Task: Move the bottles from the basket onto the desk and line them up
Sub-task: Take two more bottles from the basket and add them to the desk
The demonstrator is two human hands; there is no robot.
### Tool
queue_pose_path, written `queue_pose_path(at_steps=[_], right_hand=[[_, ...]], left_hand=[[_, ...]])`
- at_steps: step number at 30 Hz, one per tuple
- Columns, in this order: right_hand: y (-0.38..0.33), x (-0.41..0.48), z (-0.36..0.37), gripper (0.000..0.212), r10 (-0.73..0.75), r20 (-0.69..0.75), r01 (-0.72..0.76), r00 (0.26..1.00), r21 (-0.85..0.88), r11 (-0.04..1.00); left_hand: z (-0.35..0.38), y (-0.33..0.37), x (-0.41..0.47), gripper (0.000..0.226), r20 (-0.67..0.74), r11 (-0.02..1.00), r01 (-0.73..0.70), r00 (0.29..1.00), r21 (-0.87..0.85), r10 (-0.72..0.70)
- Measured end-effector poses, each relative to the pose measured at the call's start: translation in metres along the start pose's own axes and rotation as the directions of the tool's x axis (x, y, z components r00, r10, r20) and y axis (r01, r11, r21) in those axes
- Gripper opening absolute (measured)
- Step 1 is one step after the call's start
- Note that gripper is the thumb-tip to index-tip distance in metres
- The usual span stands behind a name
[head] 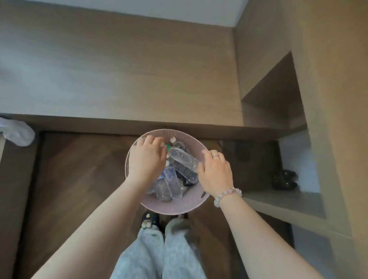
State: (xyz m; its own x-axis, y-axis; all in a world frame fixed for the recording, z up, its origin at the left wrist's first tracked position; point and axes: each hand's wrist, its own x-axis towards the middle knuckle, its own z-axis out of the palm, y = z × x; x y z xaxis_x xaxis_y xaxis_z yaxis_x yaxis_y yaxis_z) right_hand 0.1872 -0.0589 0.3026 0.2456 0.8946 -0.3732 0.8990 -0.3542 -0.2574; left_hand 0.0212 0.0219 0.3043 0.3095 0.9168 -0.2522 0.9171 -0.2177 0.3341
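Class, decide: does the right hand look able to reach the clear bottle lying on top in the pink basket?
Probably yes. The right hand is at one end of the top bottle, which lies uppermost in the basket with nothing covering it; the left hand sits near the other end.

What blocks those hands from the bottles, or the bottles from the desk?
Nothing visible. The left hand and right hand are at the top bottle in the basket, and nothing shows between it and the desk.
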Motion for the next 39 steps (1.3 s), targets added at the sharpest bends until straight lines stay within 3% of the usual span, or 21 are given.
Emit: queue_pose_path(at_steps=[5, 10, 13, 20, 26, 32, 39], right_hand=[[0.039, 0.061, 0.107, 0.051, 0.055, 0.132, -0.055, 0.990, 0.000, 0.998], [0.066, 0.133, 0.207, 0.077, 0.014, 0.230, 0.001, 0.973, -0.063, 0.998], [0.072, 0.168, 0.253, 0.093, 0.030, 0.217, -0.010, 0.976, -0.093, 0.996], [0.076, 0.198, 0.321, 0.114, 0.128, 0.120, -0.117, 0.984, -0.095, 0.989], [0.086, 0.208, 0.338, 0.102, 0.114, 0.021, -0.114, 0.993, 0.000, 0.993], [0.094, 0.218, 0.329, 0.091, 0.057, 0.111, -0.065, 0.992, 0.077, 0.995], [0.093, 0.190, 0.313, 0.076, 0.170, 0.149, -0.213, 0.974, 0.350, 0.912]], left_hand=[[0.122, -0.059, 0.015, 0.033, 0.058, 0.977, 0.207, 0.977, -0.057, -0.204], [0.226, -0.101, 0.025, 0.038, 0.054, 0.952, 0.293, 0.956, -0.093, -0.289], [0.270, -0.114, 0.028, 0.031, 0.061, 0.926, 0.336, 0.942, -0.169, -0.331], [0.318, -0.134, 0.046, 0.040, 0.037, 0.842, 0.469, 0.878, -0.268, -0.477], [0.328, -0.135, 0.051, 0.044, 0.034, 0.844, 0.437, 0.893, -0.313, -0.449], [0.328, -0.142, 0.049, 0.051, 0.062, 0.810, 0.489, 0.865, -0.323, -0.497], [0.340, -0.134, 0.058, 0.072, 0.126, 0.705, 0.585, 0.798, -0.401, -0.590]])
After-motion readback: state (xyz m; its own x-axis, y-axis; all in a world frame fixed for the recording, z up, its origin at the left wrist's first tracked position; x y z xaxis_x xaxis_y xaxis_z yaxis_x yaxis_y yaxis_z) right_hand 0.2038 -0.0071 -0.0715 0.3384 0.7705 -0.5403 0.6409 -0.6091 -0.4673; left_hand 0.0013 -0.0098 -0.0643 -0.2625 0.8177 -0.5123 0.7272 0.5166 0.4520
